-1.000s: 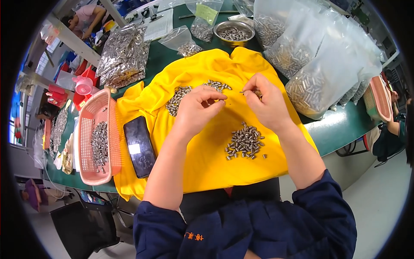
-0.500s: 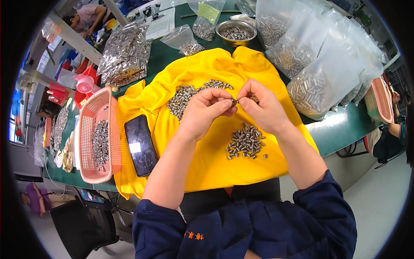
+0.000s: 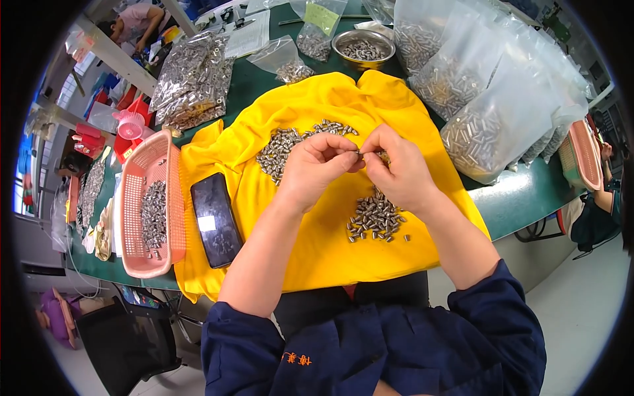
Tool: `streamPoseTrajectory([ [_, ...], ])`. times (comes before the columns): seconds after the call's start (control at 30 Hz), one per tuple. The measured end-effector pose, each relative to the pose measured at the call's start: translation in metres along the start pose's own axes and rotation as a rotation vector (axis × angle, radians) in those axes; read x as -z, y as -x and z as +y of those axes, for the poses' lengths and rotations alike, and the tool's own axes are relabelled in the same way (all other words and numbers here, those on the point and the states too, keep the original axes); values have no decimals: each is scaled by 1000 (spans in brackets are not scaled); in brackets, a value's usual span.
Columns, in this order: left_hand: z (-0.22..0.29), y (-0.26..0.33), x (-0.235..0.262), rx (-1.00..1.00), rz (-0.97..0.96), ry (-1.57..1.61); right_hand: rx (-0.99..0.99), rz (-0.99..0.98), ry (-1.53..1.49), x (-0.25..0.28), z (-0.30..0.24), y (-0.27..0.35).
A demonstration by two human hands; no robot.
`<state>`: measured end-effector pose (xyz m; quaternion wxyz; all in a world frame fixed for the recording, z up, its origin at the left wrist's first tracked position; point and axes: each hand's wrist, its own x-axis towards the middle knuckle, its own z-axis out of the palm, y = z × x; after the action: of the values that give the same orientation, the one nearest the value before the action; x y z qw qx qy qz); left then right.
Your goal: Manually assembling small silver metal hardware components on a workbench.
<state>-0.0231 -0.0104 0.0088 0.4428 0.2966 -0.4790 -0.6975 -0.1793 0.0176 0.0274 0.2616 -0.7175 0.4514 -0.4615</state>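
Note:
Above a yellow cloth [image 3: 317,257], my left hand [image 3: 316,165] and my right hand [image 3: 399,168] meet fingertip to fingertip. Both are closed in a pinch on one small metal cylinder [image 3: 360,156], mostly covered by the fingers. Behind my left hand spreads a larger pile of small silver metal cylinders [image 3: 277,155], partly hidden by that hand. A second pile of the same kind of metal cylinders [image 3: 375,219] lies nearer to me, below my right hand, with one piece apart at its right.
A pink basket [image 3: 173,224] holding metal pieces and a black phone [image 3: 216,221] lie at left. Behind the cloth are a steel bowl [image 3: 362,64] and small bags [image 3: 292,70]. Large plastic bags of metal cylinders [image 3: 472,142] stand right. Another person [image 3: 140,25] sits far left.
My right fingers have shifted slightly at the pinch, and less of the metal cylinder shows between the fingertips. The piles look the same.

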Motion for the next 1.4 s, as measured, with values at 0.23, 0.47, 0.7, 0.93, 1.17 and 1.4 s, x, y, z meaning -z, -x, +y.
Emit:
streamPoseTrajectory([
  [0.23, 5, -3, 16, 112, 115, 127, -8, 147, -27, 11, -1, -2],
  [0.47, 7, 15, -22, 197, -290, -791, 5, 230, -25, 15, 6, -5],
  [0.7, 14, 3, 10, -166, -10, -826, -77, 267, -74, 20, 7, -8],
  [0.93, 16, -43, 17, -223, -65, -1339, 2, 303, -90, 19, 11, -10],
  [1.17, -8, -82, 16, -418, -321, -1629, -1, 282, -58, 17, 10, -8],
  [1.4, 11, -61, 5, -244, -182, -1495, -17, 229, -67, 17, 10, -8],
])
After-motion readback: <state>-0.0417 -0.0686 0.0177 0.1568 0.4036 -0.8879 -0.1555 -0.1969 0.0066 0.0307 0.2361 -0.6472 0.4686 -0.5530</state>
